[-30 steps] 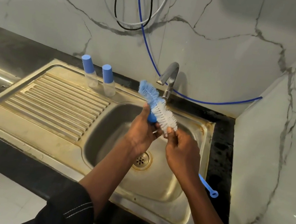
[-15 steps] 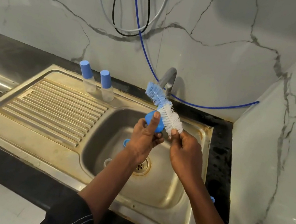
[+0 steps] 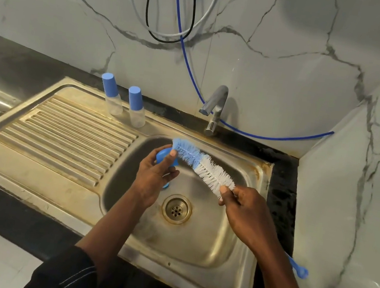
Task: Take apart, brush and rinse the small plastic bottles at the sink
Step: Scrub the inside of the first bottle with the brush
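Observation:
My left hand (image 3: 154,175) grips a blue bottle cap (image 3: 163,156) over the left side of the sink basin (image 3: 194,243). My right hand (image 3: 243,208) holds a blue-and-white bottle brush (image 3: 201,165) by its stem just below the bristles; the brush's blue tip touches the cap. The brush handle's blue end (image 3: 300,271) sticks out behind my right wrist. A small blue piece (image 3: 166,185) shows under my left hand in the basin. Two small clear bottles with blue caps (image 3: 111,95) (image 3: 136,106) stand upright at the back of the drainboard.
A steel tap (image 3: 214,108) stands behind the basin, no water running. The ribbed drainboard (image 3: 67,135) lies to the left. The drain (image 3: 176,209) sits mid-basin. Cables and a blue hose (image 3: 271,137) hang on the marble wall; a wall closes the right side.
Both hands have dropped lower and spread apart. The brush has tilted from steep to nearly flat, its tip now against the cap in my left hand.

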